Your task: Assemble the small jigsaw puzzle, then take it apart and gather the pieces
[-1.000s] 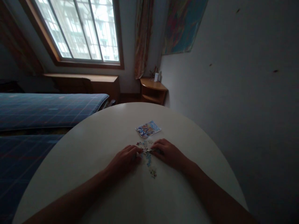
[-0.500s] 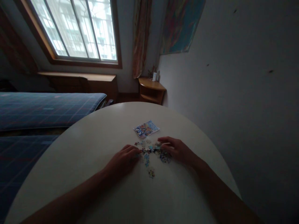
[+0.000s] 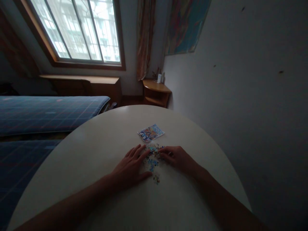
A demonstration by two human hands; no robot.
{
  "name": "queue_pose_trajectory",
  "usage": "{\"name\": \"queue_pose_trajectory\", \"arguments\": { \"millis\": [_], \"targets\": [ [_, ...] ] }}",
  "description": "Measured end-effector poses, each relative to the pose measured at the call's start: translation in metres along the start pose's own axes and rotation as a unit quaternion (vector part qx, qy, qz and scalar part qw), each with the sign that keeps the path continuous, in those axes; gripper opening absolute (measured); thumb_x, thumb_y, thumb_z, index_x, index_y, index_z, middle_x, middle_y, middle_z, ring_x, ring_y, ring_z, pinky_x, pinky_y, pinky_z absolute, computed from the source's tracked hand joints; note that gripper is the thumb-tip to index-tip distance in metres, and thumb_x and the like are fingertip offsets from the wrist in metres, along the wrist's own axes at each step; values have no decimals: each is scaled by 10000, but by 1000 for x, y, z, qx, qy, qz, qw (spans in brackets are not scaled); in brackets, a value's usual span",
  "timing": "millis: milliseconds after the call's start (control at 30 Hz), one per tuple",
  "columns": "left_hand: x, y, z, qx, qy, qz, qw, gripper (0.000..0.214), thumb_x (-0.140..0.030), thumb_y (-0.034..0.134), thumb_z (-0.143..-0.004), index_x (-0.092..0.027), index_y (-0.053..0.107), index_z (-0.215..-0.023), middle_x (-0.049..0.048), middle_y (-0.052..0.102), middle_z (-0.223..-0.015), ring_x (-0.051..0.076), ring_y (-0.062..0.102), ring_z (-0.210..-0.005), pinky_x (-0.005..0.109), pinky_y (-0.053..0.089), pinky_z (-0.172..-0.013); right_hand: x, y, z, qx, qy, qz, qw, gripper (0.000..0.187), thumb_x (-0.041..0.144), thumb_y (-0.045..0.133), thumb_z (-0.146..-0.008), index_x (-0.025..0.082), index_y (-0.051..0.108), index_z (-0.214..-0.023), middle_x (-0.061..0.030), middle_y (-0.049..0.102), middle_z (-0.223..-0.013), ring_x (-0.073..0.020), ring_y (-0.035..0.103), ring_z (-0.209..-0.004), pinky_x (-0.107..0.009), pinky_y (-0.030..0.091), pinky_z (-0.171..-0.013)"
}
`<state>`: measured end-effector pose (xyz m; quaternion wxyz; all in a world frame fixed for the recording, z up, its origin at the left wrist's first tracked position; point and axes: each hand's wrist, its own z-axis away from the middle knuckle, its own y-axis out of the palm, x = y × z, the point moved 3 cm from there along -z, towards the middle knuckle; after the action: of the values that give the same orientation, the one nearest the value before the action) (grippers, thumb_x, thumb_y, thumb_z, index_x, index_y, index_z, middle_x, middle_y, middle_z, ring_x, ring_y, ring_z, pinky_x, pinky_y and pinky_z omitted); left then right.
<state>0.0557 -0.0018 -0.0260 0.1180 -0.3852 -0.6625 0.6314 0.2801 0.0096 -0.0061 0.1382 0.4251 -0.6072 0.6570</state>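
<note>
Small jigsaw puzzle pieces [image 3: 152,163] lie in a loose heap between my two hands, blue, dark and pale ones mixed. At the heap's left side my left hand [image 3: 130,164] rests palm down, fingers spread and thumb apart, its fingertips at the pieces. From the right, my right hand [image 3: 177,157] reaches in with bent fingers against the pieces; its finger and thumb look slightly apart, and I make out nothing held between them. A colourful printed picture sheet [image 3: 150,132] lies flat just beyond the heap.
All this is on a round white table [image 3: 115,125]. A bed with a blue plaid mattress [image 3: 48,112] stands along its left, a pale wall [image 3: 231,96] along its right. A wooden corner shelf [image 3: 156,86] is behind the table, and a window [image 3: 81,32] is at the back left.
My left hand has spread its fingers wide. My right hand has shifted slightly left and inward, and the pieces that lay beneath it at the right are now gathered nearer the middle.
</note>
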Motion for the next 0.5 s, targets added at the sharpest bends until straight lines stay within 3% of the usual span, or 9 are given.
{"name": "queue_pose_trajectory", "arguments": {
  "millis": [100,233,333,400,467,500],
  "targets": [
    [-5,-1,-8,-41,-12,21,999,607,-432,657,-840,-242,450,-1378,104,435,-1442,314,357,-1366,503,343,-1126,-3,0,-2,-31,8,-27,999,307,406,544,-929,198,704,-1088,-50,749,-939,-161,674,-745,-290,528,-705],
    [-7,-1,-15,-75,6,87,993,276,-262,637,-862,-221,576,-1128,74,578,-1194,237,515,-1167,414,454,-1033,-6,-8,0,-50,20,20,998,339,458,532,-927,200,726,-1031,-53,746,-874,-165,657,-695,-303,521,-676],
    [-4,1,-17,-73,35,123,989,147,-194,576,-902,-210,592,-1047,61,621,-1087,207,556,-1069,362,491,-954,-6,-16,4,-40,-24,91,995,478,537,588,-872,189,672,-1188,-124,682,-1193,-253,628,-1082,-415,478,-955],
    [-2,2,-18,-69,48,138,987,131,-155,520,-924,-201,602,-1016,55,640,-1026,190,577,-1011,330,498,-914,-7,-15,7,0,-43,136,990,793,629,687,-746,172,532,-1375,-165,501,-1437,-325,444,-1331,-512,331,-1110],
    [0,2,-18,-65,47,151,985,161,-125,476,-929,-197,610,-982,50,648,-975,179,596,-958,310,503,-883,-9,-9,7,51,-51,154,985,987,677,730,-662,177,427,-1458,-167,374,-1527,-359,307,-1418,-563,223,-1158],
    [1,2,-17,-64,44,159,984,175,-118,462,-928,-197,611,-976,50,648,-964,173,605,-937,302,506,-870,-8,-4,7,71,-58,150,985,970,671,725,-675,191,423,-1462,-155,366,-1534,-355,283,-1431,-561,211,-1165]
  ]
}}
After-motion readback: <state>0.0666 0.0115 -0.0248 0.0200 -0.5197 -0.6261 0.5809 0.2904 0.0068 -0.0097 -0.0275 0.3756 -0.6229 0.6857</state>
